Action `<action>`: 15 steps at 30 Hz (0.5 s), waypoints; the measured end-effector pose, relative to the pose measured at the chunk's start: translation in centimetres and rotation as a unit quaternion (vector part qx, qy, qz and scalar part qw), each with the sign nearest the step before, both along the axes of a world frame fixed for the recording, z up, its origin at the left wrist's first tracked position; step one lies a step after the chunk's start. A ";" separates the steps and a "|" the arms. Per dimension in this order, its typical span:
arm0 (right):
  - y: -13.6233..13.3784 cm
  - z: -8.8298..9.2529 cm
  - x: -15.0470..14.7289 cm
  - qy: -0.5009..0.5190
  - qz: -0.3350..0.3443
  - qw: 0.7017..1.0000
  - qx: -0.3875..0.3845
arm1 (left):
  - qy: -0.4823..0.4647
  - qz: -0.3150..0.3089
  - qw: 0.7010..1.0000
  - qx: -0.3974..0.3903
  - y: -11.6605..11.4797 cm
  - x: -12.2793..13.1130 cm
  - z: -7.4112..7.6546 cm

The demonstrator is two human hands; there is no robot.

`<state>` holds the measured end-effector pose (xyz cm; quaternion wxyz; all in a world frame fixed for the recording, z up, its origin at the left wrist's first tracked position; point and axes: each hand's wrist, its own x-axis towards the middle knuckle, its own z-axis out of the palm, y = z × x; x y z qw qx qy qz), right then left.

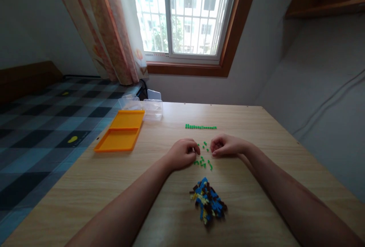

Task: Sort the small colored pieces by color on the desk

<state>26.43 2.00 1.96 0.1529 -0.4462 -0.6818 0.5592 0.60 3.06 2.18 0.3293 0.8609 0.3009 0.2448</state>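
My left hand (pixel 184 154) rests on the table at the left side of some loose small green building bricks (pixel 202 162). Its fingers are curled, with thumb and forefinger close together by the bricks. Across from it, my right hand (pixel 225 146) is curled too, its thumb against the fingers. Whatever either hand pinches, if anything, is too small or hidden to make out. Farther back runs a neat row of green bricks (pixel 201 127). Nearer to me lies a mixed pile of blue, brown and yellow bricks (pixel 209 203).
An open orange tray (pixel 114 140) with a divider lies on the left of the wooden table (pixel 159 216). Behind it stand clear plastic boxes (pixel 154 110). A bed with a checked cover (pixel 37 133) adjoins the table's left edge; a window (pixel 194 15) is ahead.
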 end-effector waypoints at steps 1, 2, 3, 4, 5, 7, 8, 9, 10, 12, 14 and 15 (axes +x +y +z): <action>-0.1 0.2 0.0 -0.016 0.013 1.000 -0.001 | 0.007 -0.005 1.000 -0.002 0.0 0.0 0.1; -0.2 0.4 -0.1 -0.032 0.023 0.999 -0.001 | 0.012 -0.009 1.000 -0.004 0.0 -0.1 0.1; -0.2 0.6 -0.2 -0.050 0.030 0.998 0.000 | 0.016 -0.011 1.000 -0.006 0.1 -0.1 0.1; -0.3 0.7 -0.3 -0.066 0.036 0.997 0.000 | 0.020 -0.012 1.000 -0.008 0.1 -0.2 0.1; -0.3 0.8 -0.4 -0.080 0.041 0.996 0.000 | 0.023 -0.011 1.000 -0.010 0.2 -0.2 0.1; -0.3 0.8 -0.5 -0.096 0.045 0.994 0.000 | 0.032 -0.002 0.999 -0.013 0.2 -0.2 0.0; -0.3 0.7 -0.5 -0.098 0.046 0.994 0.001 | 0.038 0.005 0.999 -0.013 0.2 -0.2 0.0; -0.3 0.7 -0.5 -0.095 0.046 0.994 -0.001 | 0.045 0.012 0.999 -0.011 0.2 -0.1 0.0; -0.2 0.6 -0.5 -0.087 0.044 0.995 -0.006 | 0.052 0.019 0.998 -0.007 0.1 0.0 0.0; -0.1 0.5 -0.3 -0.064 0.040 0.997 -0.020 | 0.069 0.025 0.997 0.005 -0.2 0.3 0.2; 0.0 0.4 -0.1 -0.040 0.037 0.998 -0.028 | 0.085 0.024 0.996 0.017 -0.5 0.6 0.3; 0.1 0.3 -0.1 -0.033 0.037 0.998 -0.030 | 0.093 0.022 0.995 0.022 -0.6 0.8 0.4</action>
